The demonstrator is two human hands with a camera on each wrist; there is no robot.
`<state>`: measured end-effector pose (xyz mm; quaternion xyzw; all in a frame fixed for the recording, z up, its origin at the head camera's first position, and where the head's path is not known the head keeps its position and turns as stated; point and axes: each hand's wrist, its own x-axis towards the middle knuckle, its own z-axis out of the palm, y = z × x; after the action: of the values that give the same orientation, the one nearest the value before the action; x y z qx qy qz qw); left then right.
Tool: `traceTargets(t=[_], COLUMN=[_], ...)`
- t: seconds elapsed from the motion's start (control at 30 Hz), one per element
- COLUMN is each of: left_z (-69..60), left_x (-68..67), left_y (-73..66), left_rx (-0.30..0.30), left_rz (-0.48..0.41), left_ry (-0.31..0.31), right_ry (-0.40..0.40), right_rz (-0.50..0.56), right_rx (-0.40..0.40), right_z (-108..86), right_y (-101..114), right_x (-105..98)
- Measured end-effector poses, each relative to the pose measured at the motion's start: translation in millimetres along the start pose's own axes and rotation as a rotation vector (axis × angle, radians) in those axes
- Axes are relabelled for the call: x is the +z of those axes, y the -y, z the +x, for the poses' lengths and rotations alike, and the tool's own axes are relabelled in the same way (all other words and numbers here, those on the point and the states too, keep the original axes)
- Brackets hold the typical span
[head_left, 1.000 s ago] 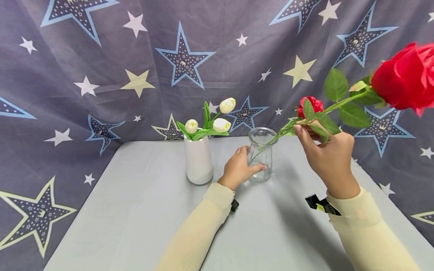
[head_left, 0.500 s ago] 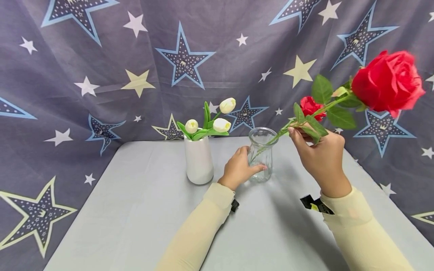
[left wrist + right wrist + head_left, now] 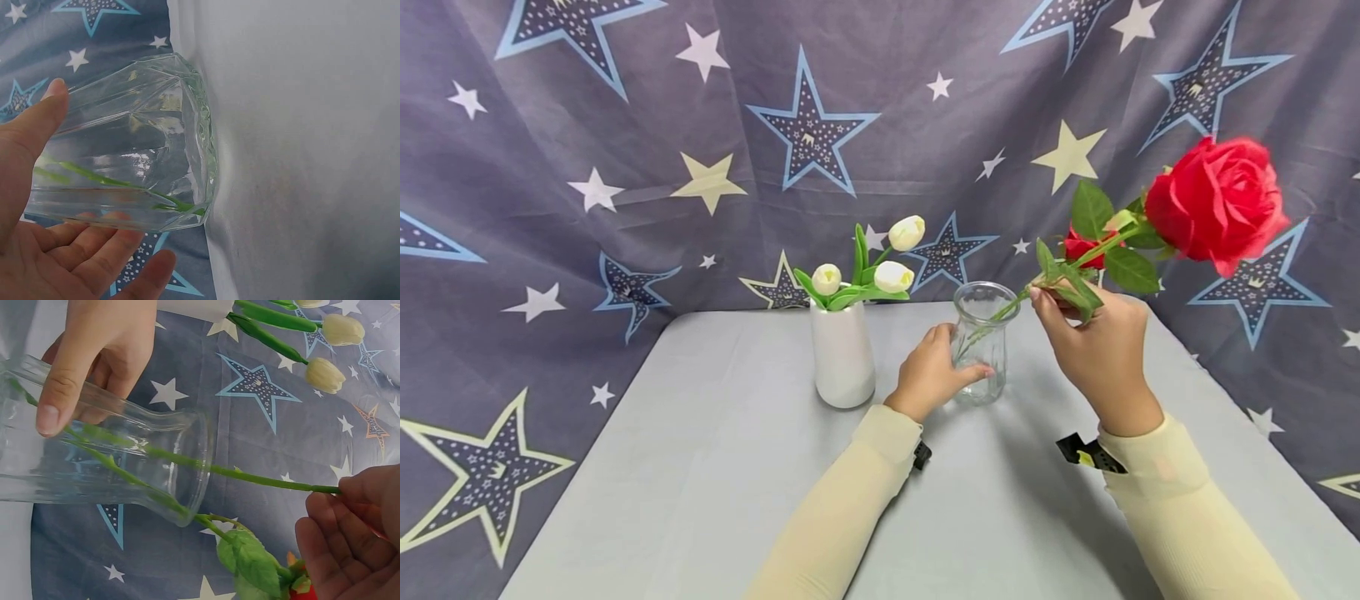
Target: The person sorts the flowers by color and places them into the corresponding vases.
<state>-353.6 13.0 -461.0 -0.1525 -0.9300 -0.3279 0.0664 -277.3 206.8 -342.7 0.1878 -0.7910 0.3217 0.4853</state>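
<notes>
A clear glass vase (image 3: 992, 354) stands on the table, my left hand (image 3: 929, 375) gripping its lower side. In the left wrist view the thumb and fingers lie on opposite sides of the glass (image 3: 137, 150). My right hand (image 3: 1101, 354) pinches the green stem (image 3: 275, 480) of a large red rose (image 3: 1217, 204) just outside the vase mouth. That stem slants into the vase, its bloom leaning out to the right. A second stem (image 3: 134, 478) also runs inside the glass; its leaves (image 3: 250, 562) and red rose (image 3: 1081, 247) lean out, partly hidden behind the right hand.
To the left of the glass vase stands a white vase (image 3: 842, 358) holding white tulips (image 3: 892, 276) with green leaves. A pale grey cloth covers the table (image 3: 685, 467). Behind it hangs a dark curtain (image 3: 880, 50) patterned with stars.
My right hand has moved left and slightly down towards the glass vase, bringing the large rose with it. My left hand has kept its place on the vase.
</notes>
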Motion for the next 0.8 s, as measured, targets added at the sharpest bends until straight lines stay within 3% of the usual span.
traceTargets(t=[0.27, 0.8], left_z=[0.2, -0.4], left_x=[0.0, -1.8], left_y=[-0.4, -2.0], left_rx=[0.003, 0.0], left_rz=[0.0, -0.003], left_ry=[-0.005, -0.002], right_ry=[-0.005, 0.036], right_rz=[0.028, -0.017], right_rx=[0.015, 0.021], right_z=[-5.6, -15.5], right_y=[-5.6, -21.8], right_x=[8.4, 20.0])
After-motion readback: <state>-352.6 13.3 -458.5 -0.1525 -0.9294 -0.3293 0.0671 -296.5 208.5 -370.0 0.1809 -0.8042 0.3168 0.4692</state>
